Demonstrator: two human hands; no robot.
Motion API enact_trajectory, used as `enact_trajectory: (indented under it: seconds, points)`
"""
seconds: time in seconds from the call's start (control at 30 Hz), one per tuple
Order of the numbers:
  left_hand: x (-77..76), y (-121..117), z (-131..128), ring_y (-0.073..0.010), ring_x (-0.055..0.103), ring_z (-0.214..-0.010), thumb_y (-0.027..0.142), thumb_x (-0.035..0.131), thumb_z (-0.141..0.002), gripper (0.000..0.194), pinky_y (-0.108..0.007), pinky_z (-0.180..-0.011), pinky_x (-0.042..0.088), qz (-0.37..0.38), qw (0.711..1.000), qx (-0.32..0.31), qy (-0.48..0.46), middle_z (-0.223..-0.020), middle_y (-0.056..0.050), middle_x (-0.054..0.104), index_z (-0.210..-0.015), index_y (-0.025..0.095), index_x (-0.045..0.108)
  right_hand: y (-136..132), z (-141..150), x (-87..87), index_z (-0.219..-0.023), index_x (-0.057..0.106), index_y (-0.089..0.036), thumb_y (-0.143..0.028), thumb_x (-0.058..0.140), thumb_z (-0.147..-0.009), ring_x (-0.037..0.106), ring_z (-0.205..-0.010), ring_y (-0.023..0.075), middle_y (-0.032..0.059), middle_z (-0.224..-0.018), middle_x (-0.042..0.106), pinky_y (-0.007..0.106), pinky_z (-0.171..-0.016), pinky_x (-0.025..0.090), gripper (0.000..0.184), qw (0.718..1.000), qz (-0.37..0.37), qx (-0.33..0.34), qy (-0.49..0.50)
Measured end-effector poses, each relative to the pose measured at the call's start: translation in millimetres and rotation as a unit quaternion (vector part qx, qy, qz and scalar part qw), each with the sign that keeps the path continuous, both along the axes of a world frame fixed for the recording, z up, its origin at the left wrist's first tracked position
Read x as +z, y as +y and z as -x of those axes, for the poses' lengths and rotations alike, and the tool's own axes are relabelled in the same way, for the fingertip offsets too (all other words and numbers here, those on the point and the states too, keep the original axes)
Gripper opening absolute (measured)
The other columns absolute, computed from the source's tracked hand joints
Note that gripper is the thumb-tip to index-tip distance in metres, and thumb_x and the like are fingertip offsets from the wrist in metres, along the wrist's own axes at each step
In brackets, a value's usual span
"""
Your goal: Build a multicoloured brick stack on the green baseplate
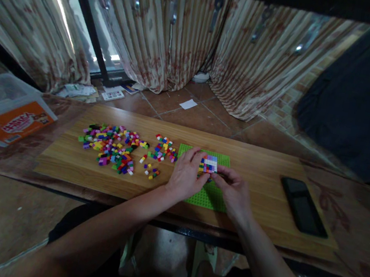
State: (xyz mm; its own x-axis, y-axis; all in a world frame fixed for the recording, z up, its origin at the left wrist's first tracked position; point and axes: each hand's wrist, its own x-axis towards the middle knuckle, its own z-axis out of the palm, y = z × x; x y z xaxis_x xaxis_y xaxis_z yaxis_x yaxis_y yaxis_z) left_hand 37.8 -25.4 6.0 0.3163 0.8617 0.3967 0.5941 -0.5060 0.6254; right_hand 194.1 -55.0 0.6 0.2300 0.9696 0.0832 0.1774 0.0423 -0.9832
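Over a green studded baseplate lies a small build of toy building bricks, with white, lilac, red, blue and yellow bricks showing. My left hand is closed on the left side of this build, its fingers curled over the edge and thumb at the near side. At the right near corner, my right hand pinches the build's edge between thumb and fingers. Whether it also holds a single brick cannot be seen. My hands hide part of the baseplate and the build's underside.
Left of the baseplate lies a large heap of loose coloured bricks, with a smaller cluster nearer it. A black phone or tablet rests on the wooden board at right. A clear plastic box with an orange label stands far left.
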Motion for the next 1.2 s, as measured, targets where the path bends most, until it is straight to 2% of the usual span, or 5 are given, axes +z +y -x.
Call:
enact_trajectory:
  seconds: [0.53, 0.73, 0.9, 1.0, 1.2]
  points:
    - [7.5, -1.4, 7.9, -0.0275, 0.046, -0.129, 0.026, 0.063, -0.081, 0.051, -0.046, -0.112, 0.039, 0.003, 1.0, 0.01, 0.004, -0.138, -0.014, 0.047, -0.129, 0.018, 0.047, 4.8, 11.4, 5.5, -0.092, 0.072, -0.016, -0.035, 0.079, -0.062, 0.066, -0.071, 0.0184, 0.0082, -0.088, 0.074, 0.031, -0.061, 0.053, 0.036, 0.995, 0.057, -0.058, 0.06]
    - [32.6, 24.2, 64.8, -0.0218, 0.062, -0.107, 0.018, 0.052, -0.084, 0.031, -0.036, -0.098, 0.049, 0.051, 0.992, 0.097, 0.058, -0.113, -0.01, 0.067, -0.114, 0.015, 0.061, 1.9, 12.2, 4.6, -0.087, 0.072, -0.017, -0.043, 0.083, -0.056, 0.064, -0.068, 0.017, 0.0068, -0.084, 0.073, 0.027, -0.055, 0.048, 0.042, 0.991, 0.069, -0.072, 0.093]
    - [43.0, 45.9, 124.1, -0.023, 0.067, -0.09, 0.019, 0.049, -0.084, 0.023, -0.033, -0.083, 0.051, 0.138, 0.943, 0.146, 0.267, -0.089, -0.007, 0.073, -0.091, 0.019, 0.071, -2.0, 9.4, 6.6, -0.088, 0.072, -0.019, -0.045, 0.085, -0.055, 0.063, -0.072, 0.0161, 0.005, -0.086, 0.072, 0.026, -0.056, 0.046, 0.044, 0.983, 0.075, -0.081, 0.148]
    - [38.7, 45.7, 136.9, -0.026, 0.067, -0.095, 0.017, 0.049, -0.082, 0.028, -0.035, -0.085, 0.05, 0.146, 0.918, 0.165, 0.328, -0.093, -0.009, 0.074, -0.095, 0.021, 0.073, 0.4, 5.3, 8.1, -0.084, 0.072, -0.021, -0.043, 0.084, -0.056, 0.061, -0.067, 0.0136, 0.0031, -0.084, 0.071, 0.025, -0.054, 0.046, 0.038, 0.974, 0.077, -0.113, 0.182]
    - [30.4, 42.9, 134.9, -0.0271, 0.067, -0.1, 0.015, 0.052, -0.079, 0.028, -0.035, -0.087, 0.05, 0.152, 0.914, 0.141, 0.347, -0.099, -0.009, 0.074, -0.095, 0.022, 0.075, 5.6, 2.7, 8.0, -0.081, 0.072, -0.021, -0.041, 0.083, -0.057, 0.059, -0.065, 0.0125, 0.0028, -0.083, 0.071, 0.024, -0.054, 0.046, 0.033, 0.973, 0.069, -0.127, 0.181]
